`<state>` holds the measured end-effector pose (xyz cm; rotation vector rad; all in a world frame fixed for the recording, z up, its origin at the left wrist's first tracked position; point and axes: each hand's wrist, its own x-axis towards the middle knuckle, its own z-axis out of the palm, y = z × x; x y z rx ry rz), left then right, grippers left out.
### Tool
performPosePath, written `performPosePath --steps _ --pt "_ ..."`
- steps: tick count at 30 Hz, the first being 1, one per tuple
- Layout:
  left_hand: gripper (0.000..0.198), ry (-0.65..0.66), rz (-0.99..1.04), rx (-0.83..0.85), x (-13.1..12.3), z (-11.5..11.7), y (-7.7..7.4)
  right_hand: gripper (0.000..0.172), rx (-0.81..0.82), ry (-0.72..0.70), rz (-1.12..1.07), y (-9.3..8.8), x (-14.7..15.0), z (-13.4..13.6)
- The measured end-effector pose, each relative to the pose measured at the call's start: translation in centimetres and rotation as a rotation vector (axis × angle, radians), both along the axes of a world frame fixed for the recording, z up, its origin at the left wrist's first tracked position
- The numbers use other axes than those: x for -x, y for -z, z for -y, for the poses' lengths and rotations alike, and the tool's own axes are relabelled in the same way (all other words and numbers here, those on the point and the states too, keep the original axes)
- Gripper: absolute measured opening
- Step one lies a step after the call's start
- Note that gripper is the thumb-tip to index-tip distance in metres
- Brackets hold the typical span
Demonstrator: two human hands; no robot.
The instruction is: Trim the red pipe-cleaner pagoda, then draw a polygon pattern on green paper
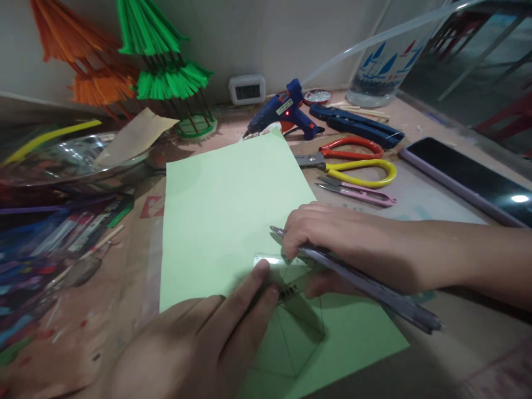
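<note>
A sheet of light green paper (216, 216) lies on the table, with a many-sided figure of straight pencil-thin lines drawn near its lower end. Across that figure lies a short clear ruler (270, 259) with dark printing. My left hand (199, 338) rests on the paper with fingers stretched out, two fingertips pressing on the ruler's left part. A pen (366, 282) is held in my right hand (324, 233), its tip pointing left above the sheet. My right thumb and fingers are also at the ruler's right end. Part of the ruler and drawing is hidden under my hands.
Behind the paper are a blue glue gun (276, 113) with a red light, a small white digital clock (247, 90) and green and orange tiered models (174, 80). Scissors (357, 163), pink thread snips (361, 194), blue pliers (357, 126) and a phone (465, 172) lie right; a metal bowl (78, 177) stands left.
</note>
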<state>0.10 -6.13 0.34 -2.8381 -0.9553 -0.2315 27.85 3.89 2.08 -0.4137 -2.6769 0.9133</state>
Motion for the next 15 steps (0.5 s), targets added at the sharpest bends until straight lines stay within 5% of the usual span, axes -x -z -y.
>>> performPosePath --steps 4,15 --pt "0.059 0.038 -0.042 -0.144 -0.09 -0.13 0.08 0.026 0.003 -0.011 0.006 0.00 -0.07 -0.04" --pt "0.061 0.035 -0.003 -0.097 -0.22 -0.18 0.16 0.023 0.002 -0.003 0.024 -0.30 0.01 0.00"
